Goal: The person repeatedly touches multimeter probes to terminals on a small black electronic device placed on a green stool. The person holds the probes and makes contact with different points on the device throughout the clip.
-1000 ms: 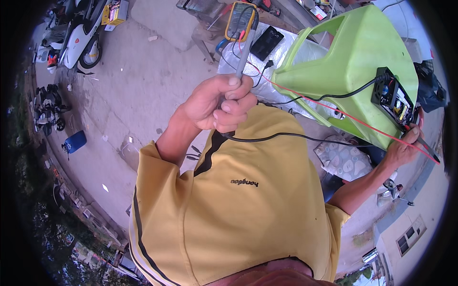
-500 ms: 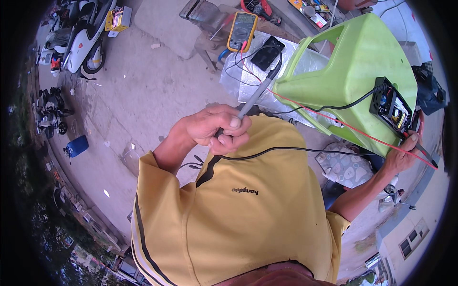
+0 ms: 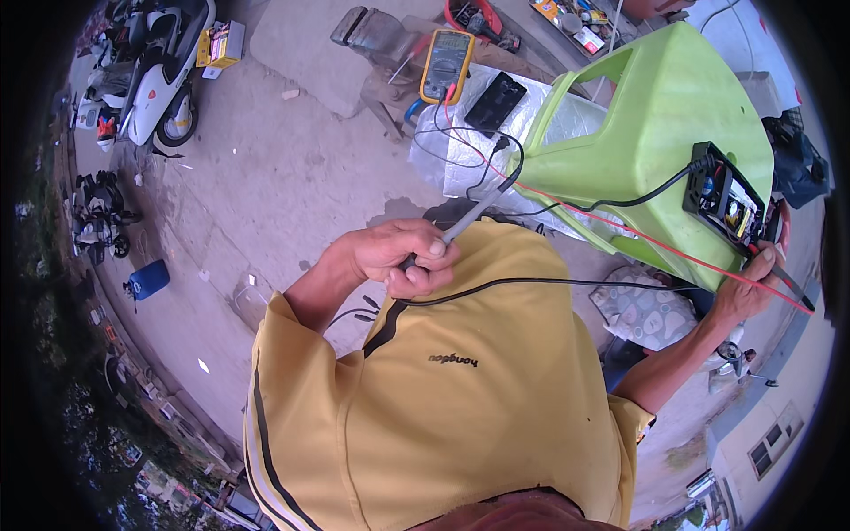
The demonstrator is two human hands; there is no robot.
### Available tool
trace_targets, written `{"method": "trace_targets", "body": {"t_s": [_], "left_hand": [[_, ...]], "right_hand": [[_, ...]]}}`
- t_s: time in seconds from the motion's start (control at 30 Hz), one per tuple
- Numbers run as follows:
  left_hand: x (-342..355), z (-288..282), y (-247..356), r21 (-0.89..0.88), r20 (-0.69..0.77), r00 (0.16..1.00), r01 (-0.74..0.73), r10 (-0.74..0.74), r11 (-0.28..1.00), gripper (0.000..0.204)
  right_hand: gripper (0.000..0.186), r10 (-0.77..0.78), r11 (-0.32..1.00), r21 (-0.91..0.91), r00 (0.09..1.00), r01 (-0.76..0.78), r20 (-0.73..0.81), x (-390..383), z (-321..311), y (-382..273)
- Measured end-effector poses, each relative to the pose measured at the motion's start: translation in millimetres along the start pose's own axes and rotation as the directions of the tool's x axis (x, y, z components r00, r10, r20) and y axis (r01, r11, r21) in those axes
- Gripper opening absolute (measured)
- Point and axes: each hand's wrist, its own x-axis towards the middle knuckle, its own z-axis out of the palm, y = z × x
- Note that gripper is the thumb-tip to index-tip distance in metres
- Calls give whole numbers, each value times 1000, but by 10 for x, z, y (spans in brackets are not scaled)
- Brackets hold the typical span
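Your left hand (image 3: pixel 405 257) is gripping the grey probe (image 3: pixel 472 219) in a fist, near left of the green shell (image 3: pixel 664 115), and your right hand (image 3: pixel 748 285) is pinching the red-wired probe (image 3: pixel 794 286) at the near right edge of the open black box (image 3: pixel 699 190), which is resting on the shell. Both probes are looking light and stiff, so you're best holding the barrels, clear of the tips. The box's exposed innards are seeming fragile, outer casing being the safer grip; shell's probably light but slippery.
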Motion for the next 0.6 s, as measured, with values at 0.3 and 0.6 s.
{"method": "trace_targets", "body": {"t_s": [0.3,0.6], "left_hand": [[-21,-104,-59,-22,31,994,101,-100,995,32],[-3,-33,-164,-11,-53,998,15,-16,1000,34]], "right_hand": [[32,-3,1000,-23,1000,3,-5,-1,1,-46],[31,-11,1000,-19,1000,11,7,22,10,-11]]}}
